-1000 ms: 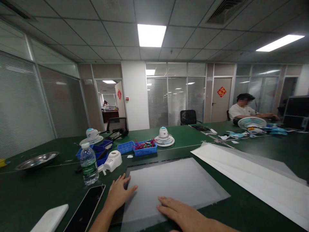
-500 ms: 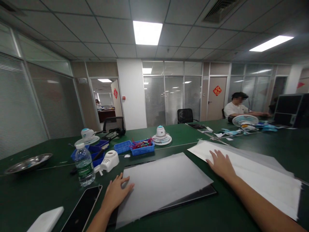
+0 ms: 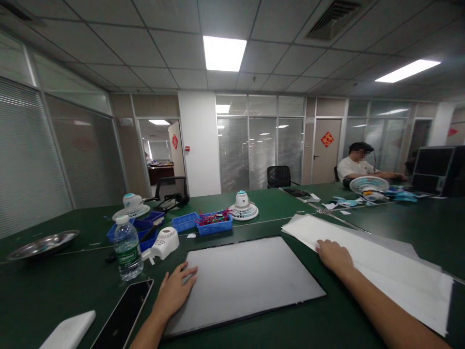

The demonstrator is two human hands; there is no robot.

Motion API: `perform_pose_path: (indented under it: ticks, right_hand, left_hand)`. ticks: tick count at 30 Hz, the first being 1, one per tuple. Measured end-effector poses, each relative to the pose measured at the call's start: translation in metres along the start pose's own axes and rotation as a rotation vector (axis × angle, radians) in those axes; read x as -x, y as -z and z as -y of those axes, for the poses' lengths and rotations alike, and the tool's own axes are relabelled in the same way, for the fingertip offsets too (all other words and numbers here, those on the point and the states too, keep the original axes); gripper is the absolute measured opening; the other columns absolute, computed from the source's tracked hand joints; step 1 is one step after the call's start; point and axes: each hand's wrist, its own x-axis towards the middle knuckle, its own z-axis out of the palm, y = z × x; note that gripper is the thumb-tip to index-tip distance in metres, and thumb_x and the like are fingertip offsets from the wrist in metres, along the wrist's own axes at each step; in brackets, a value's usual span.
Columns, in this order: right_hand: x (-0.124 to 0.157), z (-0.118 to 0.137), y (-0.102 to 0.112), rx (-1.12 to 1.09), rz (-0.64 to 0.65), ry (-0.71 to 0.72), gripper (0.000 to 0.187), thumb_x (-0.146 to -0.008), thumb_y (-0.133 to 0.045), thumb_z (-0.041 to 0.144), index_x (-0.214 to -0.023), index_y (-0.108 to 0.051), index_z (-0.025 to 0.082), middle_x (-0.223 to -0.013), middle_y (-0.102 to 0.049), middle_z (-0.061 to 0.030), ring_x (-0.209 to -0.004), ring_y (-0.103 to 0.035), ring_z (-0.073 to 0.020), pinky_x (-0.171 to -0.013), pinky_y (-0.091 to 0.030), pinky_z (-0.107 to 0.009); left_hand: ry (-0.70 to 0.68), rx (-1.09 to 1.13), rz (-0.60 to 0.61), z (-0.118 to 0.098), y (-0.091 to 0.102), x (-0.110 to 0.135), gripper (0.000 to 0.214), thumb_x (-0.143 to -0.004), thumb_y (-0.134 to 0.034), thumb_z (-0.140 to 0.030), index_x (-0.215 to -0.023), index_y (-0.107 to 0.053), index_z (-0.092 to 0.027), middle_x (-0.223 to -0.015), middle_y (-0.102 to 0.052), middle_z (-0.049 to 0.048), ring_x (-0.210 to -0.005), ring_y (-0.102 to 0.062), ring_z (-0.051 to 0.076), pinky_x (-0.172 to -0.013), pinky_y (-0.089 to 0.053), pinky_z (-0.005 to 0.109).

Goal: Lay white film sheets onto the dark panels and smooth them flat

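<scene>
A grey-white translucent sheet (image 3: 243,281) lies flat within a thin black-edged panel (image 3: 232,324) in front of me. My left hand (image 3: 176,290) rests on its left edge, fingers spread and thumb on the surface. To the right is a slanted stack of large white sheets (image 3: 392,266), with more translucent sheets showing along its far side. My right hand (image 3: 334,257) is at the stack's near left edge, fingers curled and closed on the top white sheet; the fingertips are partly hidden.
Left of the panel are a water bottle (image 3: 128,249), a phone (image 3: 123,315), a white slab-like object (image 3: 69,330) and a white plastic housing (image 3: 166,242). Beyond stand blue trays (image 3: 214,228) with wires and a fan part (image 3: 243,208). A person (image 3: 358,162) sits far right.
The translucent sheet, askew over the black-edged panel before, now lines up with it. My right hand's fingers have gone from spread flat to curled at the white sheet's edge. My left hand barely moved.
</scene>
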Motion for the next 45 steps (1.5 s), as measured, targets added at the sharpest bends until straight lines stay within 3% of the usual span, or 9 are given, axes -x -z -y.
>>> perform_pose_path:
  ticks: [8, 12, 15, 21, 28, 32, 35, 41, 45]
  right_hand:
    - [0.006, 0.010, 0.001, 0.008, -0.029, 0.057, 0.056, -0.096, -0.039, 0.057, -0.129, -0.061, 0.018, -0.131, -0.060, -0.0198, -0.120, -0.056, -0.0361, -0.089, -0.046, -0.049]
    - [0.009, 0.015, 0.008, 0.015, -0.031, 0.066, 0.048, -0.099, -0.037, 0.045, -0.129, -0.062, 0.018, -0.122, -0.066, -0.0189, -0.112, -0.062, -0.0339, -0.085, -0.048, -0.047]
    - [0.013, 0.018, 0.019, 0.016, -0.049, 0.076, 0.040, -0.098, -0.038, 0.037, -0.114, -0.069, 0.016, -0.110, -0.070, -0.0187, -0.107, -0.064, -0.0329, -0.083, -0.048, -0.045]
    - [0.031, 0.037, 0.055, -0.018, -0.163, 0.130, 0.045, -0.101, -0.028, 0.029, -0.100, -0.070, 0.013, -0.096, -0.072, -0.0196, -0.089, -0.068, -0.0291, -0.077, -0.049, -0.041]
    - [0.095, 0.127, 0.087, -0.105, -0.213, 0.563, 0.042, -0.103, -0.031, 0.036, -0.108, -0.071, 0.025, -0.108, -0.074, -0.0070, -0.099, -0.066, -0.0219, -0.089, -0.046, -0.034]
    - [0.148, 0.182, 0.086, -0.186, -0.102, 0.851, 0.033, -0.100, -0.041, 0.036, -0.095, -0.071, 0.024, -0.094, -0.074, -0.0055, -0.088, -0.067, -0.0215, -0.082, -0.048, -0.034]
    - [0.174, 0.201, 0.088, -0.296, -0.007, 1.005, 0.028, -0.096, -0.050, 0.042, -0.106, -0.070, 0.024, -0.112, -0.073, -0.0071, -0.102, -0.066, -0.0259, -0.090, -0.049, -0.038]
    - [0.173, 0.190, 0.093, -0.574, 0.064, 1.125, 0.052, -0.098, -0.048, 0.050, -0.143, -0.053, 0.025, -0.146, -0.056, -0.0078, -0.132, -0.053, -0.0229, -0.112, -0.040, -0.037]
    - [0.117, 0.155, 0.071, -0.503, -0.147, 0.838, 0.046, -0.100, -0.043, 0.045, -0.141, -0.056, 0.027, -0.145, -0.057, -0.0069, -0.134, -0.052, -0.0223, -0.114, -0.038, -0.043]
  left_hand:
    - [0.030, -0.004, -0.027, -0.001, 0.000, -0.002, 0.042, -0.087, -0.051, -0.046, -0.118, -0.074, -0.030, -0.151, -0.055, 0.0060, -0.139, -0.049, 0.030, -0.121, -0.017, 0.058]
    - [0.043, 0.003, -0.038, -0.003, 0.001, -0.002, 0.042, -0.086, -0.052, -0.046, -0.117, -0.074, -0.029, -0.149, -0.057, 0.0073, -0.137, -0.052, 0.030, -0.121, -0.019, 0.058]
    - [0.051, 0.013, -0.045, -0.004, 0.002, -0.001, 0.042, -0.085, -0.053, -0.046, -0.116, -0.074, -0.028, -0.147, -0.058, 0.0085, -0.137, -0.052, 0.030, -0.121, -0.020, 0.057]
    - [0.067, 0.033, -0.061, -0.005, 0.005, 0.000, 0.046, -0.086, -0.048, -0.045, -0.118, -0.073, -0.024, -0.147, -0.058, 0.0096, -0.137, -0.052, 0.030, -0.122, -0.022, 0.054]
    - [0.081, 0.081, -0.076, -0.005, 0.005, 0.001, 0.057, -0.094, -0.032, -0.052, -0.120, -0.070, -0.020, -0.145, -0.060, 0.0098, -0.139, -0.050, 0.028, -0.123, -0.021, 0.049]
    - [0.082, 0.103, -0.068, -0.005, 0.004, 0.001, 0.062, -0.096, -0.025, -0.057, -0.123, -0.069, -0.020, -0.145, -0.061, 0.0095, -0.140, -0.048, 0.027, -0.123, -0.020, 0.049]
    - [0.074, 0.098, -0.065, -0.005, 0.004, 0.000, 0.061, -0.093, -0.034, -0.061, -0.125, -0.067, -0.020, -0.145, -0.060, 0.0104, -0.139, -0.049, 0.028, -0.122, -0.021, 0.051]
    - [0.060, 0.036, -0.076, -0.005, 0.000, -0.001, 0.056, -0.078, -0.060, -0.047, -0.127, -0.066, -0.020, -0.149, -0.056, 0.0113, -0.139, -0.050, 0.031, -0.123, -0.019, 0.053]
    - [0.066, 0.020, -0.062, -0.003, -0.003, -0.003, 0.053, -0.082, -0.056, -0.045, -0.128, -0.065, -0.022, -0.150, -0.055, 0.0104, -0.139, -0.049, 0.029, -0.123, -0.019, 0.052]
